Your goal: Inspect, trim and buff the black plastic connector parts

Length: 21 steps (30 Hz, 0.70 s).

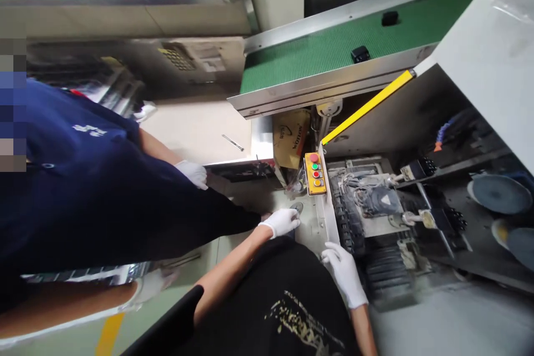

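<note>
My left hand, in a white glove, hovers in front of my dark shirt. Its fingers are loosely bent, with nothing visible in them. My right hand, also white-gloved, is beside the metal edge of the machine. Its fingers are slightly bent and apart, and hold nothing I can see; whether they touch the edge I cannot tell. Ahead of both hands is a yellow control box with red, green and yellow buttons. Inside the machine, black parts sit on metal holders near round grey discs.
A green conveyor belt carries two small black parts. A yellow bar slants along the machine opening. On the left stands a co-worker in blue, white-gloved, beside a pale worktop. A cardboard box sits under the conveyor.
</note>
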Available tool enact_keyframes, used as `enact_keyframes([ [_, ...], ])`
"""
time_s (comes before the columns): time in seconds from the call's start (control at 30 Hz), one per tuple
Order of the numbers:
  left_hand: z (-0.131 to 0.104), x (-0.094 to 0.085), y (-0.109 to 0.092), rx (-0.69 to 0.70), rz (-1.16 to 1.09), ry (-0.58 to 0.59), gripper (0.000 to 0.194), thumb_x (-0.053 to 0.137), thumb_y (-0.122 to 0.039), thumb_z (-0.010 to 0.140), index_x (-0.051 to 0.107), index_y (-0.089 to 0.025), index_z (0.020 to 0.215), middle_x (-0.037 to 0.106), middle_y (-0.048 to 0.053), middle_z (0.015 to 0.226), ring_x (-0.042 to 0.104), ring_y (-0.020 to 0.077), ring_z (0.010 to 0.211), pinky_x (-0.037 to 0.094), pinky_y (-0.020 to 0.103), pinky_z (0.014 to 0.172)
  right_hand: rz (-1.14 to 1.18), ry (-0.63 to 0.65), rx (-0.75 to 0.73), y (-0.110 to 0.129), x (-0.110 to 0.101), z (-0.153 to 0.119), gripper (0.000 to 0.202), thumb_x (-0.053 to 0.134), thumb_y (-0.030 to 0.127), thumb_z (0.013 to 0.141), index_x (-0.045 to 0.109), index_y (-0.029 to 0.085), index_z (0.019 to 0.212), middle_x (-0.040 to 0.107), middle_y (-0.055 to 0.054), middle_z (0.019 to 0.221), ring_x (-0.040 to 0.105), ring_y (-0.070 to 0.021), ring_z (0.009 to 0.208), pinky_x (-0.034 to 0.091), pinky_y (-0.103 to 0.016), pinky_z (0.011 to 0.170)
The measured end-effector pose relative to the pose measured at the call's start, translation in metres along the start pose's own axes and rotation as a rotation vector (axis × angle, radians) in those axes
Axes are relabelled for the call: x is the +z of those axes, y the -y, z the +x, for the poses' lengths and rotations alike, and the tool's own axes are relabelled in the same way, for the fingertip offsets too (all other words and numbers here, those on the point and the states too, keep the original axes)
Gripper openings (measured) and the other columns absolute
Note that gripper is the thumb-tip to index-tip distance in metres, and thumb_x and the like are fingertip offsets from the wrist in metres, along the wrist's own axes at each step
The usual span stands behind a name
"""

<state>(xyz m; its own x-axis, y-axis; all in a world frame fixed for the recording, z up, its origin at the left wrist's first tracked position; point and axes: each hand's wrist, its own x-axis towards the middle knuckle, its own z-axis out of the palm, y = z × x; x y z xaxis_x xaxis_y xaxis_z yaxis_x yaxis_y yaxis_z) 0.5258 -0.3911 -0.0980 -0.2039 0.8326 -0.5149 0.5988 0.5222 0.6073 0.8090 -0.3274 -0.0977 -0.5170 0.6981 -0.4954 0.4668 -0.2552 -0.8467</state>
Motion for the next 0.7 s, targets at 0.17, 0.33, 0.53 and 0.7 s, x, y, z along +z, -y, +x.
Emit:
enact_keyframes([
  [0.17,0.028,-0.020,0.029,-0.071,-0.129,-0.028,0.015,0.065,-0.031,0.087,0.073,-0.020,0.093,0.076,0.007,0.090,0.069,0.0236,0.083,0.047,0.031,0.077,-0.075,0.028,0.045,0.030,0.011,0.034,0.053,0.060,0.049,0.085,0.075,0.011,0.119,0.081,-0.013,0.092,0.076,-0.0283,0.086,0.060,-0.043,0.086],
  [0.33,0.054,-0.070,0.077,-0.290,-0.243,-0.270,0.026,0.060,-0.039,0.093,0.071,-0.016,0.092,0.075,0.010,0.090,0.066,0.0222,0.082,0.046,0.031,0.077,-0.174,0.038,0.072,0.058,0.025,0.070,0.053,0.058,0.049,0.088,0.075,0.012,0.121,0.082,-0.014,0.097,0.076,-0.0289,0.089,0.058,-0.044,0.089],
  [0.53,0.079,-0.144,0.120,-0.389,-0.249,-0.354,0.044,0.045,-0.057,0.097,0.063,-0.020,0.081,0.074,0.009,0.081,0.066,0.0234,0.079,0.045,0.033,0.075,-0.208,-0.018,0.135,0.089,0.054,0.093,0.048,0.057,0.041,0.088,0.076,0.014,0.122,0.082,-0.013,0.107,0.076,-0.0277,0.099,0.057,-0.043,0.097],
  [0.7,0.100,-0.138,0.111,-0.240,-0.199,-0.047,0.029,0.058,-0.046,0.086,0.063,-0.022,0.072,0.072,0.004,0.069,0.066,0.0209,0.070,0.046,0.031,0.073,-0.223,-0.127,0.247,0.097,0.067,0.086,0.049,0.051,0.032,0.086,0.075,0.009,0.121,0.081,-0.016,0.111,0.074,-0.0282,0.105,0.053,-0.045,0.105],
])
